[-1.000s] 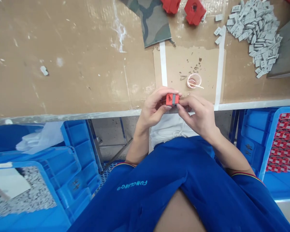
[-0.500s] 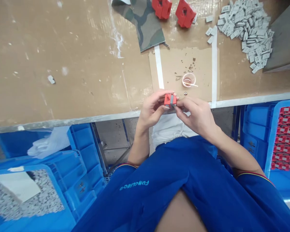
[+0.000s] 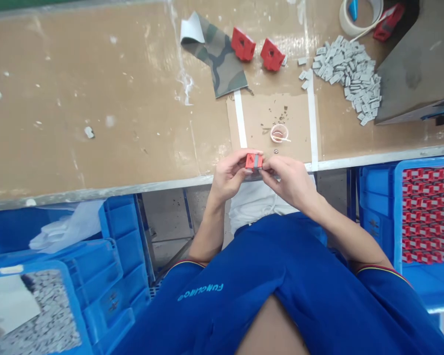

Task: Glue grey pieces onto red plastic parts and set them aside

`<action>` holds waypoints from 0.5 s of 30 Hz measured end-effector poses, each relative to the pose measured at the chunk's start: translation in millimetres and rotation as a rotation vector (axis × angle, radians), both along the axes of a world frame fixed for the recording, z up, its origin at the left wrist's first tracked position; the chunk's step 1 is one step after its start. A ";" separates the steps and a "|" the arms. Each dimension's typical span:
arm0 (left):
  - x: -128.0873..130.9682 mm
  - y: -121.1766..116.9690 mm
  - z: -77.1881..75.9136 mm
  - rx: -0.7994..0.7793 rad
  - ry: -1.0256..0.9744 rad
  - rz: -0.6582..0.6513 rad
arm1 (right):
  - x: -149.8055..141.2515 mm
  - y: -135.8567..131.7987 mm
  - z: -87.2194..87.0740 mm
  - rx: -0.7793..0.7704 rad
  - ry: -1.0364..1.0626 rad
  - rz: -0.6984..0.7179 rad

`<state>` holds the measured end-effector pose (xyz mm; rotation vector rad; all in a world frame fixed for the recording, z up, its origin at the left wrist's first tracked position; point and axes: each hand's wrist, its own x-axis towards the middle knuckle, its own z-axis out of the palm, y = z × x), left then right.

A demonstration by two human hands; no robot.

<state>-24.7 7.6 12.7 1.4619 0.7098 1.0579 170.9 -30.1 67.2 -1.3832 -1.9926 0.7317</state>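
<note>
A small red plastic block [image 3: 250,160] with a grey strip across it is held over the table's front edge. My left hand [image 3: 229,175] is closed around its left side, with fingers behind and the thumb in front. My right hand [image 3: 289,178] pinches at the block's right end; its fingertips partly hide that end. Just beyond the hands, a small clear cup [image 3: 279,133] with a thin white stick in it stands on a cardboard sheet [image 3: 252,112], near dark crumbs and a tiny metallic piece [image 3: 276,151].
Two red blocks [image 3: 272,54] and a camouflage cloth [image 3: 227,74] lie farther back. A pile of grey plastic pieces [image 3: 350,74] sits near a tape roll [image 3: 342,19] and a grey box [image 3: 414,64]. Blue crates [image 3: 398,217] with red parts and grey pieces [image 3: 55,305] flank me below.
The view has shifted, bringing the tape roll at the back right into sight. Both hands keep their hold on the red block, which shows little change.
</note>
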 end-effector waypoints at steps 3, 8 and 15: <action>3.9 -1.7 0.0 -0.061 -0.138 -0.045 | 0.0 -8.0 9.0 0.132 0.080 0.005; 11.1 -10.7 0.6 -0.159 -0.217 -0.043 | -7.1 -22.6 29.9 0.235 0.095 -0.017; 15.2 -24.8 16.4 -0.077 -0.196 -0.038 | -6.6 -42.7 47.4 0.346 -0.083 -0.133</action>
